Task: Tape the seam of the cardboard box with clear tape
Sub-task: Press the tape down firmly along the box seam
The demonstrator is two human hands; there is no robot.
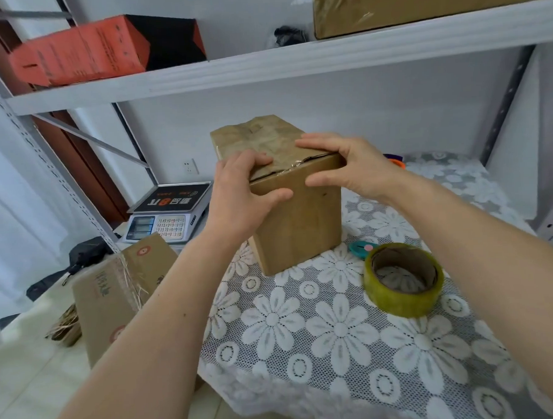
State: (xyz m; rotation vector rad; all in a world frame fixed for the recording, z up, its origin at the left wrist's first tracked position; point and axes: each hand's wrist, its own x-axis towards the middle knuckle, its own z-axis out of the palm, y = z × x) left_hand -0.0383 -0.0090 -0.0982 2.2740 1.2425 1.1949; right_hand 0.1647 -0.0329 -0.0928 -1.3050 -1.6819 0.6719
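Observation:
A brown cardboard box [296, 221] stands upright on the lace-covered table, its top wrinkled under shiny clear tape. The seam along the near top edge gapes a little. My left hand [241, 198] clasps the box's near left top corner, fingers on top and thumb on the front face. My right hand [346, 166] clasps the near right top corner the same way. A roll of clear tape [403, 279] with a cardboard core lies flat on the table to the right of the box, touching neither hand.
A small teal cutter [362, 247] lies between box and tape roll. A scale [169, 214] and a printed carton [120, 289] sit at left. A shelf [294, 63] overhead carries an orange-black box [103, 49] and a taped carton [418, 3]. The floral tablecloth [337, 333] covers the table.

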